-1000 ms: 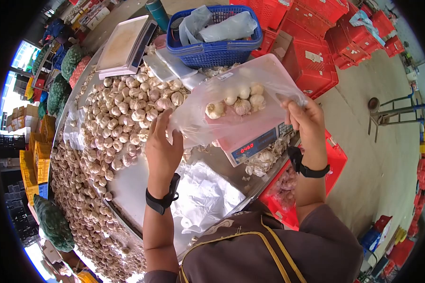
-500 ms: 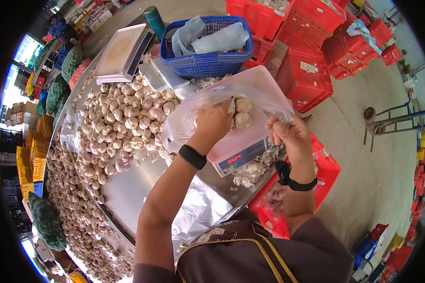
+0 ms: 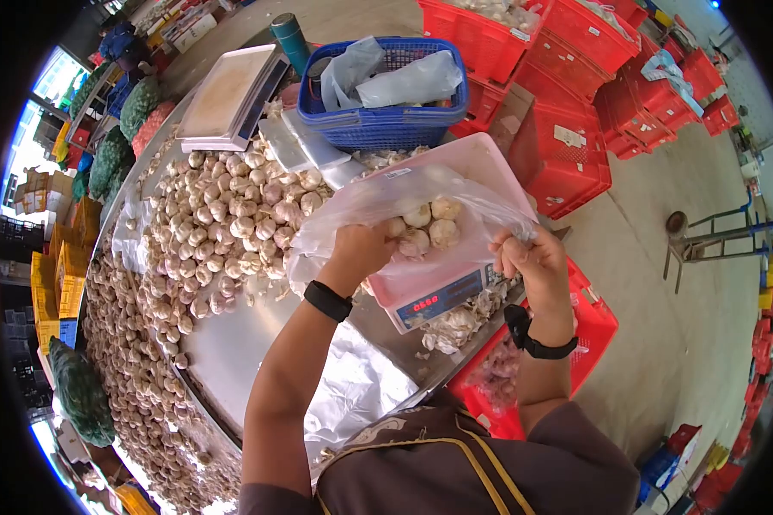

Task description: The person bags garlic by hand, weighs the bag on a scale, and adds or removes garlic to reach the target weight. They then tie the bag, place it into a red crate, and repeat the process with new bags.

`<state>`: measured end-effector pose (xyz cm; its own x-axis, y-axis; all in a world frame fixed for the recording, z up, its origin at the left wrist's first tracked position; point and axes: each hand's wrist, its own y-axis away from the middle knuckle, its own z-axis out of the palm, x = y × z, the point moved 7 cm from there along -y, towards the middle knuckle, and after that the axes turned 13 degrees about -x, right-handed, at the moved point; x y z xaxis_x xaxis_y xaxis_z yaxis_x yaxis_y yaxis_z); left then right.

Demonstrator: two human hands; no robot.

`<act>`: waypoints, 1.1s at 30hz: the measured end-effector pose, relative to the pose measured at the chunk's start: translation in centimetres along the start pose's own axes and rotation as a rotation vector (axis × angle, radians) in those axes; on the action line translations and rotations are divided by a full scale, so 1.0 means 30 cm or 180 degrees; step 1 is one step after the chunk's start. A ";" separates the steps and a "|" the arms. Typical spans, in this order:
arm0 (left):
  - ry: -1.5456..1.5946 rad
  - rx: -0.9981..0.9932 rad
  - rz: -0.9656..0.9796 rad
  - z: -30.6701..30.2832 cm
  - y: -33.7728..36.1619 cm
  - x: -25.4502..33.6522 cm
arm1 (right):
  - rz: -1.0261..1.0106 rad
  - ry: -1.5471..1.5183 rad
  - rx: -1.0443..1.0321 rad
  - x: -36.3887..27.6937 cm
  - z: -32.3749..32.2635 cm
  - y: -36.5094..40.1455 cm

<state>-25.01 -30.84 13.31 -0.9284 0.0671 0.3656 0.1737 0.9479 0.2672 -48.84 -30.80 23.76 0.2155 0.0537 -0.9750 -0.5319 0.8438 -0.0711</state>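
1. Garlic bulbs (image 3: 443, 233) sit in a loose cluster inside the clear bag (image 3: 318, 236), over the pink pan of the scale (image 3: 500, 176).
2. The left hand (image 3: 361, 254) reaches into the bag's mouth beside the bulbs; its fingertips are partly hidden, so I cannot tell whether they are open or closed on one. The right hand (image 3: 531, 257) pinches the bag's rim at the other side.
3. The bulbs look light, firm and rounded, likely to roll; their papery skins would probably flake if rubbed. Each is best cupped around its widest part.
4. The bag looks thin, limp and slippery, and could tear or fold shut. Its rim seems the place to grip, on opposite sides, with the bulbs' weight kept low.
5. The scale's display (image 3: 442, 299) shows red digits, too blurred to read surely. A small white label (image 3: 398, 172) lies near the pan's far-left edge, and a paper label (image 3: 569, 135) is on a red crate (image 3: 563, 176); neither is legible. No brand can be made out.
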 end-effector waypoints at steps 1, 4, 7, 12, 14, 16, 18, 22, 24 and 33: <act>0.0156 0.0077 -0.0034 0.000 0.008 -0.005 | 0.0000 -0.0003 -0.0025 0.002 0.007 -0.003; 0.0235 -0.0090 -0.0285 -0.050 0.022 0.035 | 0.0029 0.0058 -0.0069 0.018 0.009 -0.001; 0.0615 0.1148 0.0341 -0.159 0.132 0.094 | -0.0041 0.0077 0.0321 0.048 -0.034 0.024; 0.2279 -0.0689 0.1234 -0.070 0.358 0.189 | -0.0155 0.0235 0.0312 0.044 -0.057 0.005; 0.2201 -0.1421 0.1227 -0.019 0.458 0.114 | -0.0260 0.0346 0.0363 0.030 -0.051 -0.012; 0.3131 -0.0960 0.1126 0.000 0.532 -0.054 | -0.0063 0.0405 0.0444 0.030 -0.045 -0.022; 0.3443 -0.0463 0.0027 0.015 0.595 -0.337 | -0.0073 0.0431 0.0423 0.030 -0.037 -0.034; 0.4926 0.2006 -0.1435 0.036 0.746 -0.849 | -0.0009 0.0629 0.0304 0.041 -0.033 -0.053; 0.4417 0.2145 -0.1832 0.046 0.724 -0.970 | 0.0002 0.0666 0.0273 0.039 -0.023 -0.063; 0.0959 0.1363 -0.2281 -0.058 0.306 -1.017 | 0.0033 0.0866 0.0339 0.018 0.021 -0.079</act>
<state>5.49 -24.73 6.16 -0.6303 -0.6150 0.4738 -0.6102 0.7698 0.1874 -46.95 -32.44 23.53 -0.0246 -0.0703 -0.9972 -0.4410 0.8960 -0.0523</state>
